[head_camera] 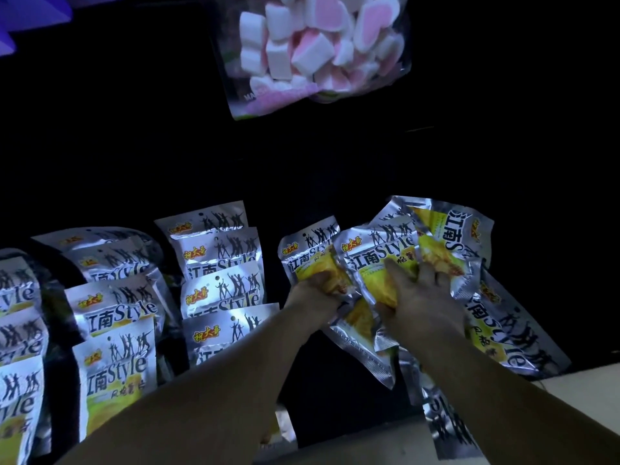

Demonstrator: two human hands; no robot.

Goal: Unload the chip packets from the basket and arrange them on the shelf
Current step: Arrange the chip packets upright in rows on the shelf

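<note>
Silver and yellow chip packets stand in rows on a dark shelf [302, 182]. One row [117, 313] is at the left, another row [221, 286] in the middle. At the right, my left hand [315, 290] grips the lower part of one upright packet [310, 253]. My right hand [419, 297] grips a second packet [379, 250] beside it, fingers spread over its yellow front. More packets [446, 236] lie loose and askew behind and under my right hand. The basket is not in view.
A clear bag of pink and white marshmallows [312, 45] hangs above the shelf. A pale shelf edge [577, 384] shows at the lower right. Something purple [30, 15] sits in the top left corner. The back of the shelf is dark.
</note>
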